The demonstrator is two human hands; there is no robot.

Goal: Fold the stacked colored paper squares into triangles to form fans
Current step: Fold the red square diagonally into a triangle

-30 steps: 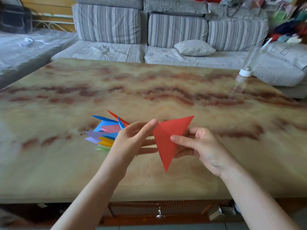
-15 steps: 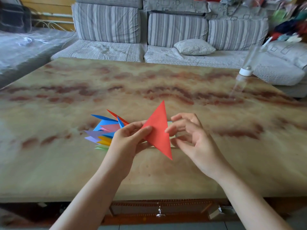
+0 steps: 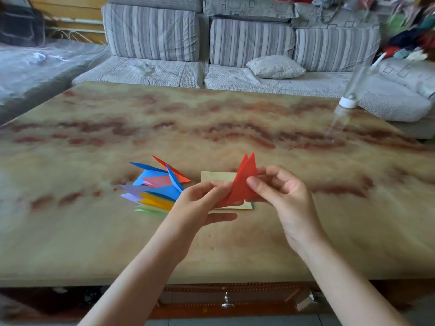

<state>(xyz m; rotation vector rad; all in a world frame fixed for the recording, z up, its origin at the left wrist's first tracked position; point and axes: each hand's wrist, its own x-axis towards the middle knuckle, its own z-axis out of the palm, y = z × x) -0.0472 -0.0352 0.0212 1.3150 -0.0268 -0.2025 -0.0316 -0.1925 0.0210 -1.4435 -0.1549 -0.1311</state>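
Observation:
A red paper triangle point(image 3: 242, 182) stands nearly upright above the table, folded over so its two tips meet at the top. My left hand point(image 3: 200, 203) pinches its lower left edge. My right hand point(image 3: 282, 196) pinches its right side with thumb and curled fingers. Under the hands lies a stack of flat paper squares point(image 3: 216, 176) with a pale yellow sheet on top. To the left sits a pile of folded triangles point(image 3: 157, 184) in blue, pink, purple, orange, yellow and green, fanned out on the table.
The marble-patterned table point(image 3: 235, 243) stretches wide in every direction. A clear plastic bottle with a white cap point(image 3: 348, 102) stands at the far right. A grey striped sofa point(image 3: 235, 43) with a cushion runs behind the table.
The red triangle has been turned upright and folded in half, its tips brought together. The yellow-topped stack below has come into view.

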